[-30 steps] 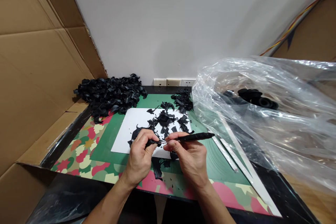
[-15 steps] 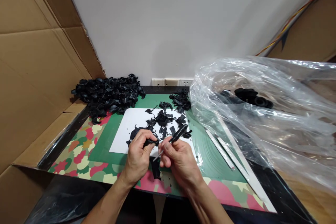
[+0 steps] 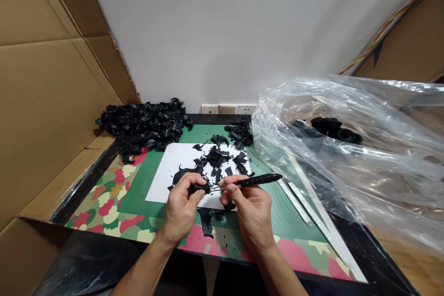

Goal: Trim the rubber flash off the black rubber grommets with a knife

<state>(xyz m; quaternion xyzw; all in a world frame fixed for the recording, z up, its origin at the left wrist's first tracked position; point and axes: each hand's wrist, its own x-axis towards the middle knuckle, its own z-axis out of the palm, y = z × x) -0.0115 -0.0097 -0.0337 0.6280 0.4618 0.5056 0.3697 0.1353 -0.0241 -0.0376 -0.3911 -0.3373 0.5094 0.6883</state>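
Note:
In my left hand [image 3: 183,201] I pinch a small black rubber part [image 3: 201,188] between thumb and fingers. My right hand [image 3: 251,206] is closed around a pen-shaped, black-handled tool [image 3: 262,179] with a thin metal tip. That tip reaches the right end of the rubber part; whether it cuts into it I cannot tell. Beneath both hands lies a white sheet [image 3: 157,187] strewn with black rubber scraps [image 3: 215,156]. A loose scrap [image 3: 206,222] rests near the front edge, between my wrists. Another dark piece [image 3: 229,205] shows under my right fingers.
A large heap of black rubber pieces [image 3: 145,122] stands at the back left, and a smaller pile [image 3: 240,132] at the back. On the right, a clear plastic bag [image 3: 294,106] contains black rubber rings [image 3: 333,129]. White strips [image 3: 294,201] lie on the green mat [image 3: 138,196]. Cardboard [image 3: 45,101] walls the left side.
My right hand has turned the tool from a steep slant to nearly level, its handle now pointing right and its tip brought to the rubber part. My left hand has barely moved.

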